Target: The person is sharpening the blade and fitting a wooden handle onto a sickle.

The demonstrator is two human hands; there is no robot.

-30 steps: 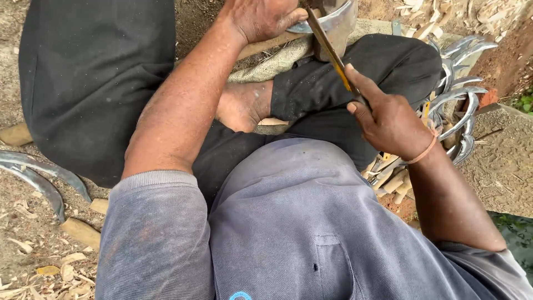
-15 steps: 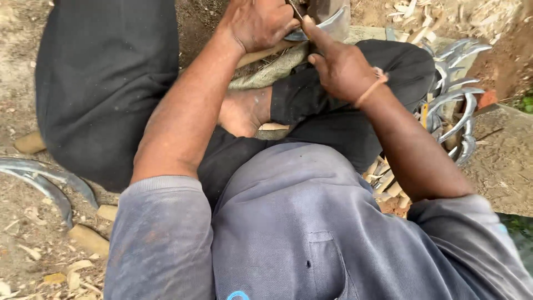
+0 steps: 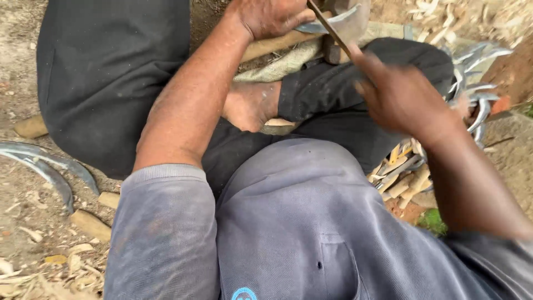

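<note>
Across the lap: left hand point(image 3: 272, 16) clamps sickle blade point(image 3: 333, 25); right hand point(image 3: 402, 94) grips file point(image 3: 328, 26), filing midway; finished blades point(image 3: 477, 72) piled right.

Daylight is falling on bare dirt ground point(image 3: 33, 205), with wood chips point(image 3: 33, 272) lying scattered and curved sickle blades point(image 3: 50, 166) resting at left.

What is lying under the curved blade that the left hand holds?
Under the blade a wooden handle and folded cloth rest on the leg. The left hand covers where blade meets handle; the right hand hides the rest.
</note>
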